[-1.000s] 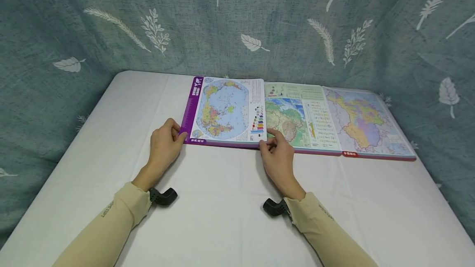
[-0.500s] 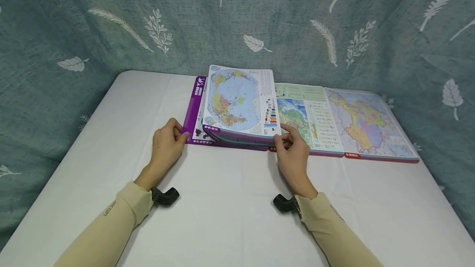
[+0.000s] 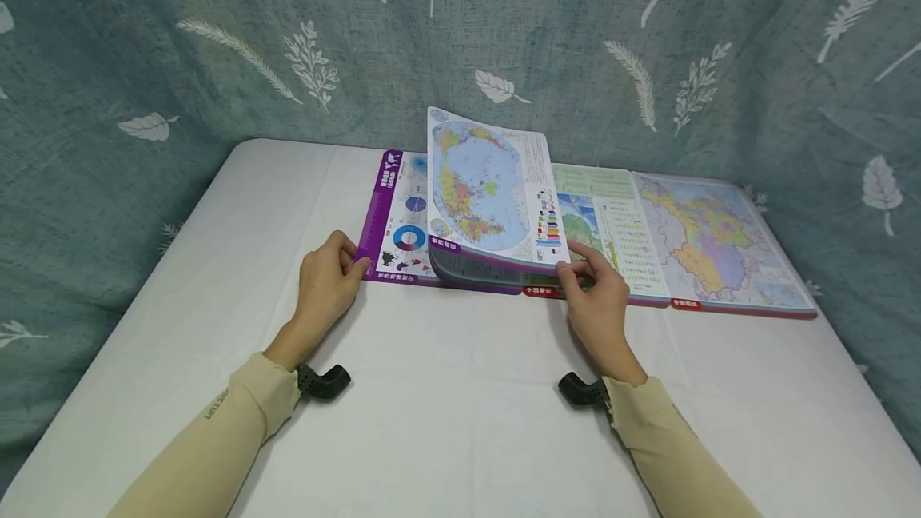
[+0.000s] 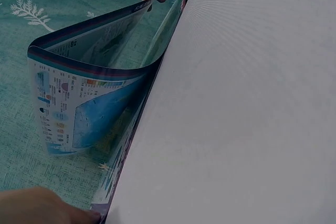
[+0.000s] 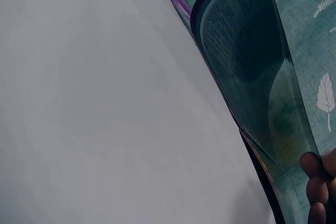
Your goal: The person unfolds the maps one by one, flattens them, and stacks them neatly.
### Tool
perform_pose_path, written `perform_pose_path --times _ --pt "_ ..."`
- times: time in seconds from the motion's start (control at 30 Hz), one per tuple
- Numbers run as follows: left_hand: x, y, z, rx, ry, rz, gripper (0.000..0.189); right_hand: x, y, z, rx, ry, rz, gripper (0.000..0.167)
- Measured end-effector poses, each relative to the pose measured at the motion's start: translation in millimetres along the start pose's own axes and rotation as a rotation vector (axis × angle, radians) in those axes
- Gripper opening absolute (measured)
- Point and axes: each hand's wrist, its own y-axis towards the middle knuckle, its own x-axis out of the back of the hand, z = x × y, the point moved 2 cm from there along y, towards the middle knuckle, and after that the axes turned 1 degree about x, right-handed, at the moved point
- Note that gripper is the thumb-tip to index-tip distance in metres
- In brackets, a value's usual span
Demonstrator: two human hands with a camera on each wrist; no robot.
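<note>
A folding map [image 3: 413, 214] lies spread along the back of the table, with a purple strip down its left side. Its world-map panel [image 3: 489, 182] is lifted and bent over, exposing charts on the panel below. At the front left corner, my left hand [image 3: 324, 282] pinches the purple edge. My right hand [image 3: 599, 302] holds the lifted panel's front right corner between thumb and fingers. From the left wrist view, the bent panel [image 4: 100, 103] forms a loop above the rest of the map. The right wrist view shows my right fingers [image 5: 317, 190] at the panel's edge.
More map panels [image 3: 727, 242] lie flat to the right, near the table's right edge. A white cloth covers the table [image 3: 446, 414]. Directly behind stands a blue-green leaf-patterned curtain [image 3: 403, 62]. Black wrist devices [image 3: 324, 382] sit at both sleeve cuffs.
My right hand has moved right and raised the world-map panel, sliding it right and peeling it off the panel with charts. The left hand has stayed at the purple corner.
</note>
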Motion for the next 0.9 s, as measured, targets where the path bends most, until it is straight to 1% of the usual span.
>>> perform_pose_path --times 0.23,0.33,0.53,0.77,0.9 --pt "-3.1 0.9 -2.0 -0.004 -0.006 0.009 0.017 16.3 3.6 -10.7 0.009 -0.022 -0.005 0.035" --pt "-3.1 1.4 -2.5 -0.008 -0.002 0.004 0.017 23.7 4.4 -14.4 -0.003 -0.019 -0.013 0.035" --pt "-2.6 2.4 -2.3 -0.013 0.002 -0.001 0.017 36.5 7.2 -22.3 -0.02 -0.021 -0.041 0.035" --pt "-0.7 1.1 -0.2 -0.002 0.013 0.002 0.017 48.1 7.8 -32.5 -0.03 -0.046 -0.078 0.032" --pt "0.9 0.3 0.5 0.0 0.018 0.006 0.017 55.4 7.6 -37.1 -0.034 -0.027 -0.09 0.032"
